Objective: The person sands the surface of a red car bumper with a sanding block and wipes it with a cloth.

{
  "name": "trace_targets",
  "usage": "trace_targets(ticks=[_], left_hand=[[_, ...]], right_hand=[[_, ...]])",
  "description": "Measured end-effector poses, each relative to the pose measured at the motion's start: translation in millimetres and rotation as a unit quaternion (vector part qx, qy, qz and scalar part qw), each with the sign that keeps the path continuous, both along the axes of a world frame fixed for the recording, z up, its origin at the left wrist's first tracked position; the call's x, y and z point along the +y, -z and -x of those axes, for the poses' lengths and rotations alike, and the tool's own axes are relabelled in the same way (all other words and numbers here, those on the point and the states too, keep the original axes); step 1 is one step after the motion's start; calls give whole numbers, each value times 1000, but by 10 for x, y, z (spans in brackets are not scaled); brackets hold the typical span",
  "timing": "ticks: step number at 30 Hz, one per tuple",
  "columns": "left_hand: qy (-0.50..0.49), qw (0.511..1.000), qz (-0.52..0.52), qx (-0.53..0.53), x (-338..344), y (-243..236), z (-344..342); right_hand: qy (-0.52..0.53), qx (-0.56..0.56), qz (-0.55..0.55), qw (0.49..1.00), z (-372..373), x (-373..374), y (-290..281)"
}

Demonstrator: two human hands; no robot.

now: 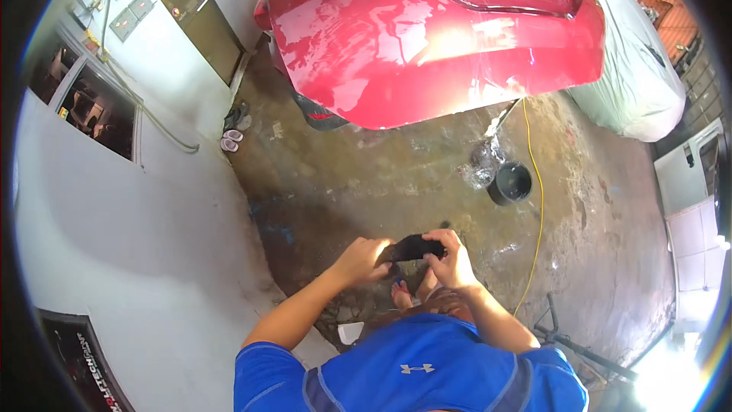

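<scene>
In front of my body, a black cloth-like piece (415,249) is stretched between both hands, above my feet. My left hand (362,261) grips its left end with the fingers curled round it. Its right end is pinched between the thumb and fingers of my right hand (451,259). Whether it is a cloth or a sponge I cannot make out. Beyond my hands stands a red car (427,38), its glossy surface wet and marked with whitish streaks. Neither hand touches the car.
A black bucket (510,183) stands on the wet floor beside a splashing wet patch. The yellow hose or cord (540,214) runs along its right. Shoes (232,140) lie by the left wall, a covered vehicle (633,69) is at right, and a metal stand (583,351) lies lower right.
</scene>
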State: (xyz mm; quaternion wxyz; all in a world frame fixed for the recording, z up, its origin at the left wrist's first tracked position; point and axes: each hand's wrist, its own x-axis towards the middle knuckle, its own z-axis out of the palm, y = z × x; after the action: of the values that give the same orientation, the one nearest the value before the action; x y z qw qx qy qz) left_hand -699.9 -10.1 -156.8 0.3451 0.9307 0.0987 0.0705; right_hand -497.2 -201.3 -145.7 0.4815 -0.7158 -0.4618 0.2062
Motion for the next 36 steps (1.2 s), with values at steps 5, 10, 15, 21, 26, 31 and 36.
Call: trace_targets(ticks=[5, 10, 15, 21, 26, 31, 36], left_hand=[[-104, 990, 38, -85, 5, -95, -269], [-191, 966, 0, -173, 256, -332, -479], [-234, 967, -31, -96, 392, -748, -455], [-154, 974, -165, 5, 631, -1434, -358], [-133, 971, -192, -49, 1185, -1707, -152], [-115, 934, -295, -169, 1844, -2233, -313], [-312, 741, -523, -282, 2916, -2853, -934]], right_hand=[[-26, 48, -4, 999, -175, 83, -133], [-90, 105, -67, 988, -480, 472, -213], [-120, 85, -74, 986, -535, 969, -321], [-167, -50, 40, 984, -699, 1305, -196], [-174, 163, 51, 970, -802, 1466, -655], [-149, -116, -155, 970, -859, 1995, -1562], [-48, -242, -291, 924, -691, 3131, -2347]])
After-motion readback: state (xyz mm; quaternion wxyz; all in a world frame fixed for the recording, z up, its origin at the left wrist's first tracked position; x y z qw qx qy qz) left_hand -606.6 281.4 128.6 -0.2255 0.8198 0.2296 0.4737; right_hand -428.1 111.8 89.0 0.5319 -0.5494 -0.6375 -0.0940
